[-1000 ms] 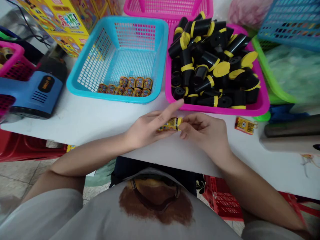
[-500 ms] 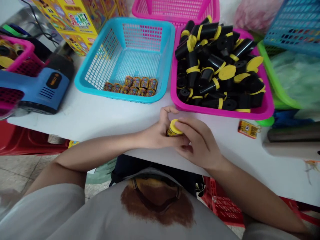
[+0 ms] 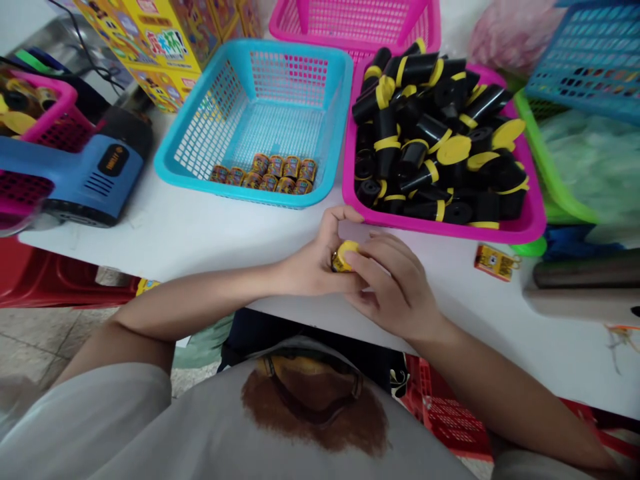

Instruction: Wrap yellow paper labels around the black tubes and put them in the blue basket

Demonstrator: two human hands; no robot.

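Close to the table's near edge, my left hand (image 3: 320, 263) grips a small canister with a yellow lid (image 3: 346, 256) between thumb and curled fingers. The index finger of that hand arches up behind it. My right hand (image 3: 397, 287) presses its fingertips on the lid from the right, the other fingers bent. Most of the canister's body is hidden by the hands. Just beyond them stand a pink basket (image 3: 435, 231) heaped with black tubes with yellow caps (image 3: 425, 130) and a blue basket (image 3: 240, 194) holding several small printed canisters (image 3: 269, 182) along its front.
A blue heat gun (image 3: 103, 177) lies on the left, before another pink basket (image 3: 64, 100). Yellow printed boxes (image 3: 165, 47) are stacked behind. On the right are a small orange-yellow box with a ring (image 3: 495, 262), a dark cylinder (image 3: 590, 270) and a green basket (image 3: 560, 193).
My right hand's fingers have shifted on the yellow lid and spread a little. My left hand keeps hold of the canister. The whole view has shifted slightly.
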